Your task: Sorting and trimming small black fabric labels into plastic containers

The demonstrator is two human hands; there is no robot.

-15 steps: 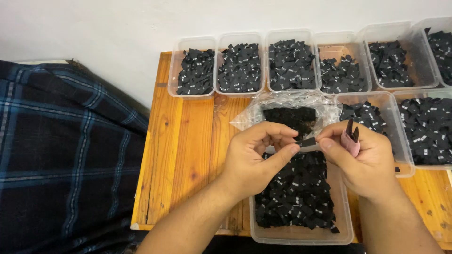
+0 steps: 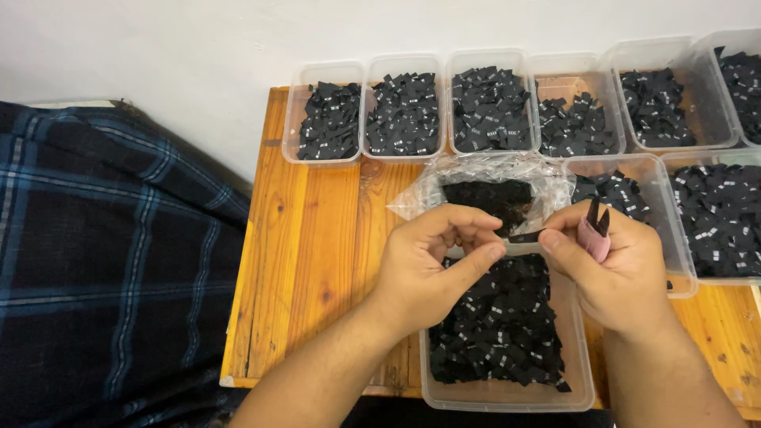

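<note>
Bare tabletop free at left, tubs block rear & right

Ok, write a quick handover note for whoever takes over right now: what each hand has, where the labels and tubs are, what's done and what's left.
Left hand: pinching one end of a small black label.
Right hand: pinching the other end, with pink-handled snips tucked in the palm.
Below the hands: clear tub full of black labels.
Behind: open plastic bag of black label material.
Done: back-row tubs hold labels.
Left: cannot tell how much.
</note>
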